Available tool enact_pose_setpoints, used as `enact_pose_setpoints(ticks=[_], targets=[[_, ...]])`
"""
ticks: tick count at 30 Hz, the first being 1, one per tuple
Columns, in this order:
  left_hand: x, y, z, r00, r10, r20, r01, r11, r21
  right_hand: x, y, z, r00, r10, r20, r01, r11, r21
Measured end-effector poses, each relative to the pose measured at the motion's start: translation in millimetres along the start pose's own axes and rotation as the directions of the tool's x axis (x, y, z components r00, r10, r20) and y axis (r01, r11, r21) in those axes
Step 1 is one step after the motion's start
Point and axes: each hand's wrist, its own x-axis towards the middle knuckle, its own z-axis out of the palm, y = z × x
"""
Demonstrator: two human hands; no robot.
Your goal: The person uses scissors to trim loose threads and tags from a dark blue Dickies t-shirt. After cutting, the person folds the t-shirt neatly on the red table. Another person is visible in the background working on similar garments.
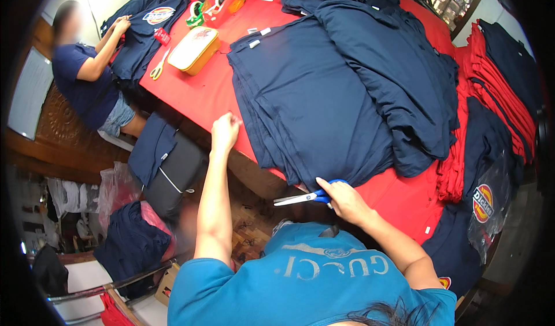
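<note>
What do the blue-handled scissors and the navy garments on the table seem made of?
Blue-handled scissors: blades likely polished steel, bright and silvery; handles probably smooth plastic, solidly coloured. Navy garments: soft, matte fabric by its folds and creases, perhaps cotton knit.

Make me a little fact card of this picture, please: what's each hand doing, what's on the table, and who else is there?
Right hand: holding blue-handled scissors, blades pointing left
Left hand: left of the navy garments; can't tell if it holds anything
Red tabletop: navy garments, yellow box, yellow-handled scissors
Other person: upper left, hands at a navy shirt
</note>
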Motion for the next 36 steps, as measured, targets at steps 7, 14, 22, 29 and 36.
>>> enact_pose_setpoints(ticks=[7,14,22,29,36], targets=[[-113,34,-22,0.986,-0.105,-0.126,0.083,0.983,-0.164,103,1,-100,0.976,0.219,0.010,-0.184,0.796,0.576],[-182,116,36,0.994,0.059,0.096,0.001,0.848,-0.530,-41,214,-340,0.439,0.615,-0.655,0.601,0.341,0.723],[-189,123,58,0.962,0.172,-0.211,-0.221,0.945,-0.240,-150,123,-152,0.161,0.657,-0.737,0.092,0.733,0.674],[-180,148,73,0.972,0.233,-0.034,-0.235,0.968,-0.086,-101,8,-22,0.719,0.629,-0.295,-0.093,0.508,0.856],[-182,155,56,0.968,0.238,-0.082,-0.251,0.940,-0.231,-94,-25,21,0.785,0.618,-0.045,-0.273,0.410,0.870]])
